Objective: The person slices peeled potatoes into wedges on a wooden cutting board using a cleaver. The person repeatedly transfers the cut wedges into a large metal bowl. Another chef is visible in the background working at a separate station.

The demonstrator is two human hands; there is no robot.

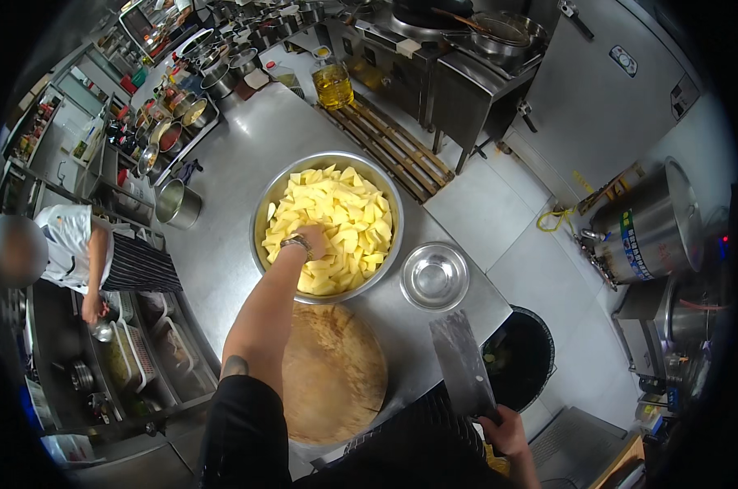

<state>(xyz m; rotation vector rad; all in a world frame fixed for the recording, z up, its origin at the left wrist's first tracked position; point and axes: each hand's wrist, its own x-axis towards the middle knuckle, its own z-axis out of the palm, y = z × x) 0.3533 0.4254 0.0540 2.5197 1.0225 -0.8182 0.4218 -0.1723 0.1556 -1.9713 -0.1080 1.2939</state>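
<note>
My left hand [312, 239] reaches into a heap of cut potato pieces [350, 211], its fingers hidden among them. The pieces fill a large stainless steel basin [397, 244] on a metal worktable [228, 162]. Whether that hand grips any piece cannot be made out. Out past the table's near right edge, my right hand [507, 431] grasps the handle of a cleaver [464, 367], its broad blade pointing away from me. A round wooden chopping block [338, 379] lies between my body and the basin, partly beneath my left forearm. Right of the basin sits a small steel bowl [435, 277].
Below the table's right corner stands a black bin [525, 360]. A steel pot [178, 205] and several seasoning containers [172, 136] are at left. Across the table, a person in white [72, 241] holds something over food baskets. An oil jug [332, 85] rests on a slatted rack [393, 147].
</note>
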